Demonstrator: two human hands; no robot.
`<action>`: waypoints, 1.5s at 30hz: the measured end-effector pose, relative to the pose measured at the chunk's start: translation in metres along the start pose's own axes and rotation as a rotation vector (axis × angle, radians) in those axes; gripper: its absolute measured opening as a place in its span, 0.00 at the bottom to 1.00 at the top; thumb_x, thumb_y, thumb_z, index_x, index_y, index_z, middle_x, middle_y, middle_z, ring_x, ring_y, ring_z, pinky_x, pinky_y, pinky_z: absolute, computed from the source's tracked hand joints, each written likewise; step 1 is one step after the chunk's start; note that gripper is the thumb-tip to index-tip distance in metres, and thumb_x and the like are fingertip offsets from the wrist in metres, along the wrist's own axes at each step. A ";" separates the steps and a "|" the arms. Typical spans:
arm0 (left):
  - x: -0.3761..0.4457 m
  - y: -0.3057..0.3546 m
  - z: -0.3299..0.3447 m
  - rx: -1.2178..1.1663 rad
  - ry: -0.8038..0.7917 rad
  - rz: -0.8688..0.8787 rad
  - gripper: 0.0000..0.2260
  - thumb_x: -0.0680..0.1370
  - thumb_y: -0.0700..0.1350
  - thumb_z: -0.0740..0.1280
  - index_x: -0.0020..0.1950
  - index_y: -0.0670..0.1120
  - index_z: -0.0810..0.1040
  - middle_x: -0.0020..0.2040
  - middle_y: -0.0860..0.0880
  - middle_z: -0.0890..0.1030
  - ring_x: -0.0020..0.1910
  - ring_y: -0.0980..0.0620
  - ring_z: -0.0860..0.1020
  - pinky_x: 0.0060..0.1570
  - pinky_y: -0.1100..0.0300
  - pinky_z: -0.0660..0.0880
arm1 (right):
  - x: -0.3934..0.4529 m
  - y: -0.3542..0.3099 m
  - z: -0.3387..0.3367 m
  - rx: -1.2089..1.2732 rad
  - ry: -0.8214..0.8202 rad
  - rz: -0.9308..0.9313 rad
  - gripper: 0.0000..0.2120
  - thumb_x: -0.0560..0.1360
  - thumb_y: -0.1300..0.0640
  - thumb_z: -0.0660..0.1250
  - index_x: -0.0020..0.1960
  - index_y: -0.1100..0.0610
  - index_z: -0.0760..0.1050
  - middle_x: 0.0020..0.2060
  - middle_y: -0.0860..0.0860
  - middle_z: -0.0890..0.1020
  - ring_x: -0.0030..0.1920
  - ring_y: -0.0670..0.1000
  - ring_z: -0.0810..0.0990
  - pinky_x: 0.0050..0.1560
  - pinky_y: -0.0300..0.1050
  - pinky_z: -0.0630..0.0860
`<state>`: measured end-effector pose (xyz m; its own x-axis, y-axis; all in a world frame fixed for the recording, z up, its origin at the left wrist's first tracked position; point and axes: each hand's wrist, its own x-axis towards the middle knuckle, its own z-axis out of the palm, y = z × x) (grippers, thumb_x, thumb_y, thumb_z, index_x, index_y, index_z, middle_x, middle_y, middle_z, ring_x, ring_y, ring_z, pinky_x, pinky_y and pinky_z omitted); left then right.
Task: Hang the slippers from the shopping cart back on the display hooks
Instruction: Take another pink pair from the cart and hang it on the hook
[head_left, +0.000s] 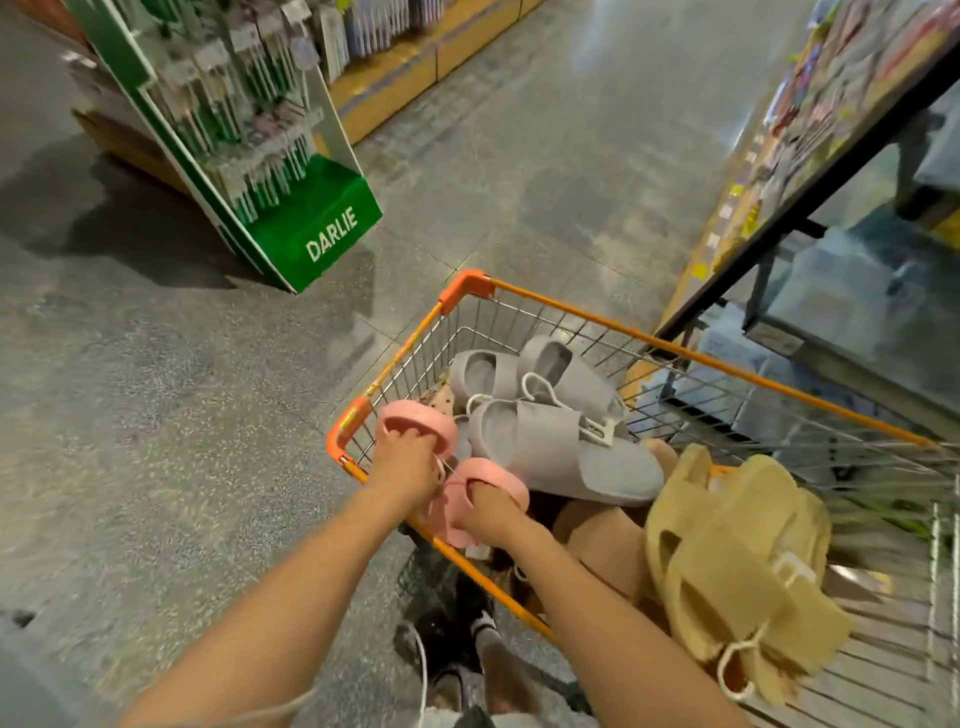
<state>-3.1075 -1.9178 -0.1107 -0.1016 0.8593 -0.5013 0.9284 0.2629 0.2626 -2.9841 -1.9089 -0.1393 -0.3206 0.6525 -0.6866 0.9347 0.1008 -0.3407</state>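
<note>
An orange wire shopping cart (613, 323) holds several pairs of slippers. My left hand (408, 460) grips one pink slipper (415, 422) at the cart's near left corner. My right hand (491, 512) holds the second pink slipper (457, 506) just below it; a thin white string joins the two. Behind them lie grey slippers (550, 441) tied with white cord, and a yellow pair (737, 566) lies at the right. A tan pair (605, 540) is partly hidden under the others. No display hooks for slippers are in view.
A green DARLIE display stand (311, 228) stands on the floor to the left of the cart. A dark metal shelf rack (810, 208) with goods rises close on the right. Wooden shelf bases (415, 67) run along the back. Grey floor (156, 415) spreads to the left.
</note>
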 end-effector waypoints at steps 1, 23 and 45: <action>0.003 0.000 0.001 0.023 -0.009 -0.001 0.17 0.75 0.45 0.64 0.64 0.47 0.75 0.62 0.44 0.77 0.62 0.42 0.73 0.66 0.49 0.67 | 0.004 0.000 0.003 -0.003 0.015 0.007 0.12 0.66 0.54 0.70 0.49 0.53 0.79 0.48 0.54 0.81 0.50 0.58 0.80 0.52 0.54 0.79; -0.009 0.010 -0.025 -0.251 0.157 -0.008 0.07 0.77 0.39 0.60 0.54 0.42 0.68 0.49 0.39 0.80 0.47 0.41 0.77 0.39 0.56 0.66 | 0.018 -0.010 -0.035 0.107 0.236 -0.053 0.08 0.70 0.50 0.66 0.48 0.50 0.74 0.46 0.51 0.79 0.44 0.55 0.77 0.46 0.49 0.77; -0.193 -0.020 -0.189 -0.314 1.190 0.070 0.14 0.72 0.45 0.57 0.39 0.43 0.81 0.41 0.46 0.84 0.43 0.46 0.80 0.47 0.55 0.71 | -0.139 -0.170 -0.176 -0.264 0.396 -0.869 0.12 0.75 0.55 0.65 0.53 0.62 0.77 0.52 0.59 0.81 0.50 0.57 0.76 0.44 0.43 0.64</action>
<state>-3.1740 -2.0065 0.1364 -0.4699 0.6966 0.5421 0.8357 0.1531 0.5275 -3.0715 -1.8846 0.1276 -0.8820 0.4710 0.0149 0.4178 0.7963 -0.4375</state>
